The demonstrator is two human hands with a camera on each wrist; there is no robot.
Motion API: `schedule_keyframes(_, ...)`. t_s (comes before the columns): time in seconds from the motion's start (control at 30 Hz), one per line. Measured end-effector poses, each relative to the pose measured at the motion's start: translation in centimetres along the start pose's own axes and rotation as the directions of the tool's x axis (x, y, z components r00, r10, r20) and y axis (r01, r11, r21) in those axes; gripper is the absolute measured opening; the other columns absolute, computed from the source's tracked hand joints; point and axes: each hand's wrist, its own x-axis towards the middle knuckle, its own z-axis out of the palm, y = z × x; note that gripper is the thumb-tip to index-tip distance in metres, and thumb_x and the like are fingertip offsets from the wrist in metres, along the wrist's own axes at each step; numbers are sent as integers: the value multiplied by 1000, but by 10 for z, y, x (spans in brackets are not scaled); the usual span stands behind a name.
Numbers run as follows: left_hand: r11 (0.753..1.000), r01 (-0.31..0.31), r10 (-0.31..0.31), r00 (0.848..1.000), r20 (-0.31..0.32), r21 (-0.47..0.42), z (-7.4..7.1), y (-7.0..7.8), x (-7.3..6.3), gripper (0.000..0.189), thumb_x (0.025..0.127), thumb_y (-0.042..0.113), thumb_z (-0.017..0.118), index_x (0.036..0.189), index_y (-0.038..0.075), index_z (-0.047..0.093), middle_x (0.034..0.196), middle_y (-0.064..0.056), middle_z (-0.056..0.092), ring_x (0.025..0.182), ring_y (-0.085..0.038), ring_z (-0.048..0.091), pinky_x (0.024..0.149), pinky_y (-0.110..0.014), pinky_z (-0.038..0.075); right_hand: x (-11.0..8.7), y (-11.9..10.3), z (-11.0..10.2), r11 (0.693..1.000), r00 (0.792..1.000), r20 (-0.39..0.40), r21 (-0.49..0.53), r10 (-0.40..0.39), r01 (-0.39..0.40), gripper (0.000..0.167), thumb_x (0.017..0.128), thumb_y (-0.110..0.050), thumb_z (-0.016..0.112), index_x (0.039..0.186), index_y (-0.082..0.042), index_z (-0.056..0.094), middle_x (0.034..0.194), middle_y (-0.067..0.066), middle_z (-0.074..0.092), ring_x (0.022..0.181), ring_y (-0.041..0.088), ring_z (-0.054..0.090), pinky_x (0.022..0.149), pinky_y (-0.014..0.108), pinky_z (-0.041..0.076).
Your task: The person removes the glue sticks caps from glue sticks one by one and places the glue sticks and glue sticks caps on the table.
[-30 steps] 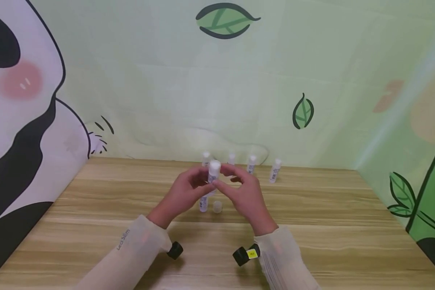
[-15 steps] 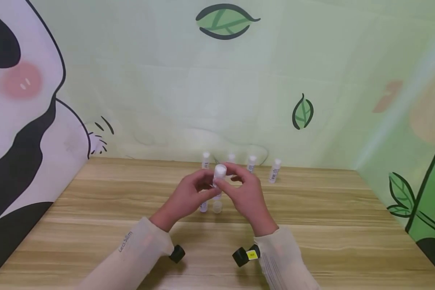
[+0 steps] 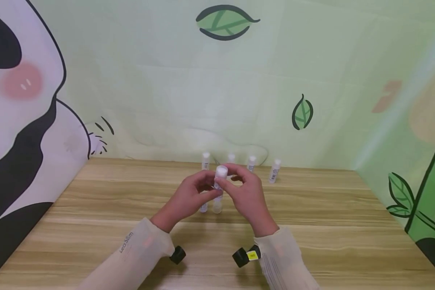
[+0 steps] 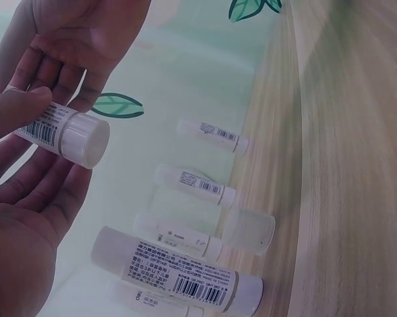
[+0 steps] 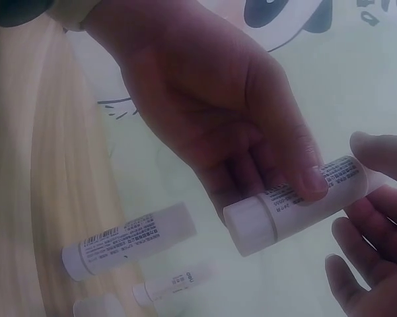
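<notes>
Both hands hold one white glue stick (image 3: 221, 172) above the table, its white top end tilted toward the head camera. My left hand (image 3: 188, 195) grips its lower body, with the thumb across the printed label in the right wrist view. The right hand (image 3: 247, 195) pinches it higher up, thumb in front and fingers behind. Below the hands, a second glue stick (image 4: 178, 271) stands upright on the table. Beside that one sits a loose translucent cap (image 4: 249, 231), partly overlapped by the held stick in the head view.
Several more glue sticks stand in a row near the back of the wooden table (image 3: 330, 221); the rightmost glue stick (image 3: 274, 171) is fully visible. A printed cloth backdrop (image 3: 159, 88) rises right behind them.
The held glue stick has shifted slightly right and down, and its top end has tilted toward the head camera. My left hand has moved a little right with it; the right hand has barely moved.
</notes>
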Motion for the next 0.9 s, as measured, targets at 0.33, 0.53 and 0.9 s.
schedule_keyframes(0.33,1000,5,-5,1000,15,-19,0,0,0,32,90,19,70,121,17,62,115,-2,67,101,-17,65,94,-41,52,0,-1,-1,1000,1000,6,8,-14,14,31,85,-28,75,114,-16,69,110,0,69,105,15,59,92,39,47)
schedule_keyframes(0.53,1000,1,-1,1000,28,-10,0,1,0,33,90,20,69,122,18,61,116,-1,67,101,-16,65,93,-37,52,0,-2,-1,1000,1000,8,4,-17,17,31,86,-27,75,114,-14,69,111,2,69,105,15,59,91,39,47)
schedule_keyframes(0.9,1000,9,-9,999,44,7,1,-1,-1,31,92,21,68,122,17,61,115,-2,67,101,-16,65,94,-39,51,0,-3,-3,1000,1000,3,11,-26,26,30,87,-26,74,114,-15,69,110,1,69,104,15,59,92,42,47)
